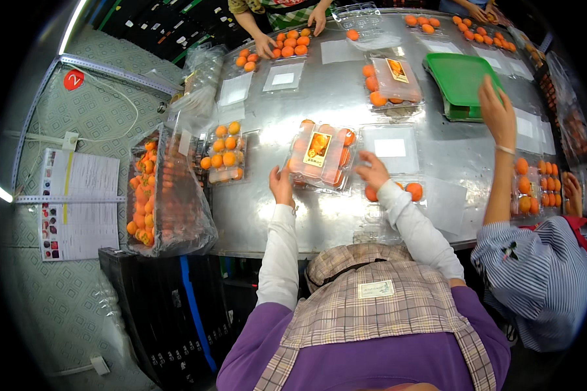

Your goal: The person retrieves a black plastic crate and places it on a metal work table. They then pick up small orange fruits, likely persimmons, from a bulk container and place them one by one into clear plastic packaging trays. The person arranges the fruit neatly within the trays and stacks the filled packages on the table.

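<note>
In front of me, a clear plastic clamshell pack [340,178] of orange persimmons sits slightly askew on the metal table, a picture label on its frosted lid. My left hand [282,186] is at its near left corner with fingers curled by the rim; whether it grips the pack cannot be made out. Just off the pack's right side, my right hand [373,169] has its fingers apart and holds nothing. Below that hand, a few persimmons [414,191] sit in a clear tray partly hidden by my forearm. Behind it lies a clear lid with a white pad [390,148].
To the left are an uncovered persimmon pack [223,146] and a plastic-lined crate [164,205] of persimmons. A labelled pack [394,83] and a green box [462,80] stand farther back. One co-worker's hand [499,115] is beside the box; another person's hands [265,46] work across the table.
</note>
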Demonstrator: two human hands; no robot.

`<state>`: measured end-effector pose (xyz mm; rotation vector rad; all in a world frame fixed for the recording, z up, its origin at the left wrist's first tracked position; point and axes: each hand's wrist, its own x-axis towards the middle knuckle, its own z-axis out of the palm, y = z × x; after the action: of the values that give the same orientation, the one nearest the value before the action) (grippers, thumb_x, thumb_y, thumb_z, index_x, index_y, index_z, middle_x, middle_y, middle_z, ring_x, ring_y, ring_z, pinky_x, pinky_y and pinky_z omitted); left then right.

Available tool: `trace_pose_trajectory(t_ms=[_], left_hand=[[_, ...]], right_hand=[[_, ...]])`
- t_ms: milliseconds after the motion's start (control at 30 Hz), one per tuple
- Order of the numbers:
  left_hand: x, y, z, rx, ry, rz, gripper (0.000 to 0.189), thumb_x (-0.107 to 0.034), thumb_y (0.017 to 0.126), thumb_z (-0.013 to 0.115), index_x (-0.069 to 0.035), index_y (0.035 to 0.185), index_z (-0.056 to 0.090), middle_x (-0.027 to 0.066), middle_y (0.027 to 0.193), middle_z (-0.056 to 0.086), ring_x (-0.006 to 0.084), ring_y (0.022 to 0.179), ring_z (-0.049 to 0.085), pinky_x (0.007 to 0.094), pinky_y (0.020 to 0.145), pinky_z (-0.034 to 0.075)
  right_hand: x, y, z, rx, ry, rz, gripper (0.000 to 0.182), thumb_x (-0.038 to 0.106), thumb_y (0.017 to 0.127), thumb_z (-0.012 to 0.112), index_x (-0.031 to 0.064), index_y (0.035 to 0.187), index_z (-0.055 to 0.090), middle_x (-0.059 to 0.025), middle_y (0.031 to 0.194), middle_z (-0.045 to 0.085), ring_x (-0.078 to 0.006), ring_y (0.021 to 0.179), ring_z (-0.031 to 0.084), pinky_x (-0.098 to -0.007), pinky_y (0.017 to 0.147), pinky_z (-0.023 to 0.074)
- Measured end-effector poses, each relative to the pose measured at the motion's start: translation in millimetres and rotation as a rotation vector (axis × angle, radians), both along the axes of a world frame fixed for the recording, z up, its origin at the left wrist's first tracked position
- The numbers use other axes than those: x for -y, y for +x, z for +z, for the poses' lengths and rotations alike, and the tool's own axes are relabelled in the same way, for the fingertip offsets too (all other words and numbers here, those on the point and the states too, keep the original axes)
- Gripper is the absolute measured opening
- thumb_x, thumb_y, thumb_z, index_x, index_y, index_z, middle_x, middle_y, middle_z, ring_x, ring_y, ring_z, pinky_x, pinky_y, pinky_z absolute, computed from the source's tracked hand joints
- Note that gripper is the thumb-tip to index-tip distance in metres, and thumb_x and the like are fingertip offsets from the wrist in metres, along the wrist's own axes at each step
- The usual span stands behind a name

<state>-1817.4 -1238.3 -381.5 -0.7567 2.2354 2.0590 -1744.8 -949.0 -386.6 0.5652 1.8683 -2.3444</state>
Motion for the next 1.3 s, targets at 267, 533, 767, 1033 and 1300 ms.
trace_pose_trajectory(t_ms=[267,533,767,1033,1300], left_hand=[[-63,134,-18,0.352,0.273,-0.438,0.036,-0.014,0.096,0.066,-0.003,0.129,0.059,0.0058,0.102,0.069,0.0143,0.08,0.065,0.0278,0.067,0.054],[-135,143,-27,0.248,0.068,-0.802,0.056,-0.007,0.097,0.058,0.0,0.151,0.045,0.0075,0.097,0.068,0.0129,0.081,0.062,0.0273,0.067,0.053],[-146,141,11,0.202,0.167,-0.819,0.056,-0.004,0.101,0.053,-0.003,0.156,0.039,0.009,0.11,0.069,0.0076,0.077,0.057,0.0235,0.061,0.048],[-147,136,72,-0.044,0.431,-0.74,0.051,-0.008,0.104,0.056,-0.002,0.152,0.043,0.0102,0.113,0.07,0.0073,0.074,0.054,0.0231,0.065,0.049],[-25,196,123,0.018,0.424,-0.183,0.05,-0.008,0.102,0.059,0.0,0.148,0.04,0.0103,0.114,0.07,0.0093,0.068,0.056,0.0253,0.062,0.048]], right_hand=[[-158,72,-61,0.124,0.623,-0.383,0.064,0.016,0.087,0.074,0.0035,0.146,0.052,-0.0168,0.141,0.057,-0.0297,0.119,0.061,-0.0386,0.101,0.051],[-178,74,-97,0.098,0.632,-0.314,0.041,0.019,0.093,0.066,0.0048,0.131,0.066,-0.0129,0.11,0.073,-0.0235,0.096,0.069,-0.0357,0.088,0.0542],[-171,101,-20,-0.062,0.589,-0.478,0.035,0.01,0.097,0.062,0.0077,0.131,0.068,-0.0059,0.102,0.064,-0.0141,0.081,0.063,-0.0287,0.076,0.0528],[-187,59,113,-0.374,0.656,-0.292,0.036,0.008,0.097,0.063,0.0075,0.133,0.067,-0.003,0.102,0.062,-0.0108,0.079,0.059,-0.0262,0.072,0.0509],[-13,-30,148,-0.542,0.575,0.23,0.033,0.007,0.096,0.063,0.005,0.13,0.066,-0.0094,0.105,0.066,-0.0189,0.085,0.065,-0.0312,0.078,0.0541]])
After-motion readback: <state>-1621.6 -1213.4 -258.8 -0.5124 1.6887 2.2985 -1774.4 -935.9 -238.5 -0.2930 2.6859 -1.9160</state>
